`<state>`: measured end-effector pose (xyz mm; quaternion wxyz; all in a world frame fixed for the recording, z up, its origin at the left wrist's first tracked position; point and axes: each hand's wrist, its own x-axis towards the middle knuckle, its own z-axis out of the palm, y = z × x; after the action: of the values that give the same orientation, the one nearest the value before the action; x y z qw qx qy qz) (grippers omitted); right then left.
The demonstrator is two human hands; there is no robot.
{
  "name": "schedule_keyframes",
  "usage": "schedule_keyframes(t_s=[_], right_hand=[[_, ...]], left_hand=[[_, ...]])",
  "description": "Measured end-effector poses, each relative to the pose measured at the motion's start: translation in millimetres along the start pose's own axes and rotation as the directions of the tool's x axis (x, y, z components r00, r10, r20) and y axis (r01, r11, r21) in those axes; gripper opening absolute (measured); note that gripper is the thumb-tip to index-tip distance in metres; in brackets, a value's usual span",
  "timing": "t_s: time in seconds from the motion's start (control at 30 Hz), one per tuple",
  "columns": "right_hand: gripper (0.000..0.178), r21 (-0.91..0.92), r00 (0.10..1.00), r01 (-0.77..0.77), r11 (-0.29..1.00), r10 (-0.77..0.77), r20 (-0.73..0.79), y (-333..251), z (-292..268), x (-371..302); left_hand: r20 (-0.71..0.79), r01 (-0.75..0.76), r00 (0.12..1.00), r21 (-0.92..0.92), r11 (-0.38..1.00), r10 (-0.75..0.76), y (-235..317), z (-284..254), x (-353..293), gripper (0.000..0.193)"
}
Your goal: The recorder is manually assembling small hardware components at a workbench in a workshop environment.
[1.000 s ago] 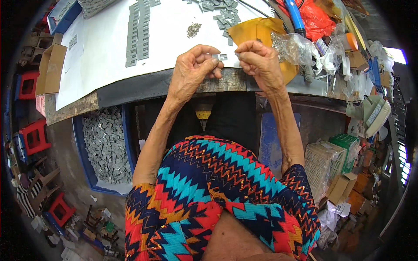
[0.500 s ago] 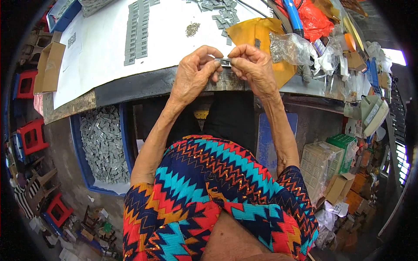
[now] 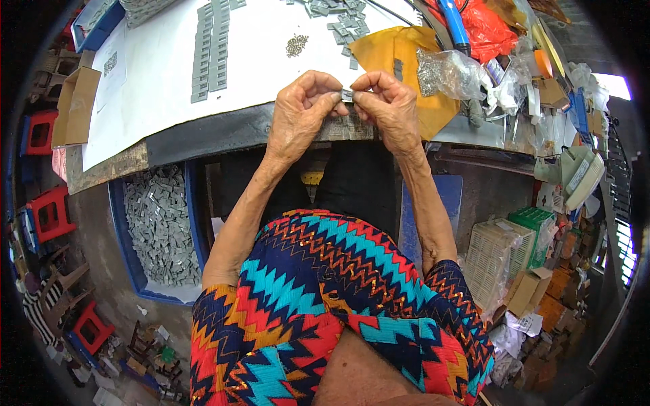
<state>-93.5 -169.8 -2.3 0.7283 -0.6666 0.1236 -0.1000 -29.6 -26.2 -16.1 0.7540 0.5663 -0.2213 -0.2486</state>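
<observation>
Between my two hands, just above the front edge of the table, is a small grey plastic piece (image 3: pixel 347 96). My left hand (image 3: pixel 302 108) pinches its left end between thumb and forefinger. At the other end my right hand (image 3: pixel 393 108) grips it the same way, and the fingertips hide most of the piece. Beyond my hands lies a little heap of tiny brass-coloured parts (image 3: pixel 296 45) on the white sheet (image 3: pixel 261 64). Flat grey pieces stand in two long rows (image 3: pixel 211 57) to the left, and more grey pieces (image 3: pixel 349 27) lie scattered at the far side.
A yellow envelope (image 3: pixel 430 111), clear plastic bags (image 3: pixel 453 74), a red bag (image 3: pixel 484 34) and a blue-handled tool (image 3: pixel 455 24) crowd the table's right side. Below the table at left is a blue bin (image 3: pixel 122 233) full of grey pieces. An open cardboard box (image 3: pixel 74 105) sits at the left edge.
My hands have drawn slightly closer together around the grey piece, the right one shifting a little to the left. Both keep their pinch.
</observation>
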Motion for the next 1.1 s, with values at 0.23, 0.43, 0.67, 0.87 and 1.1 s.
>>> schedule_keyframes(t_s=[0.23,0.43,0.67,0.87,1.1], right_hand=[[0.011,0.040,0.995,-0.088,0.995,0.090,-0.050,-0.6,3.3,-1.7],[0.010,0.037,0.991,-0.130,0.991,0.131,-0.029,-2.7,3.9,-0.9],[0.009,0.095,0.995,-0.095,0.991,0.098,-0.036,6.0,6.8,0.2],[0.008,0.195,0.994,-0.107,0.975,0.112,-0.015,6.0,9.7,0.0],[0.006,0.311,0.992,-0.112,0.944,0.124,-0.019,7.9,11.0,-2.0]], left_hand=[[-0.049,0.012,0.999,0.030,0.999,-0.011,0.9,2.5,-1.0,0.019],[-0.058,0.001,0.998,0.003,1.000,-0.001,1.7,1.8,-1.8,0.020],[-0.065,0.001,0.998,-0.077,0.997,-0.006,1.5,-0.4,-1.2,0.019],[-0.084,0.012,0.996,-0.078,0.997,-0.019,1.1,-1.8,-0.9,0.019],[-0.099,0.036,0.994,-0.149,0.988,-0.051,-0.8,-1.7,-2.9,0.018]])
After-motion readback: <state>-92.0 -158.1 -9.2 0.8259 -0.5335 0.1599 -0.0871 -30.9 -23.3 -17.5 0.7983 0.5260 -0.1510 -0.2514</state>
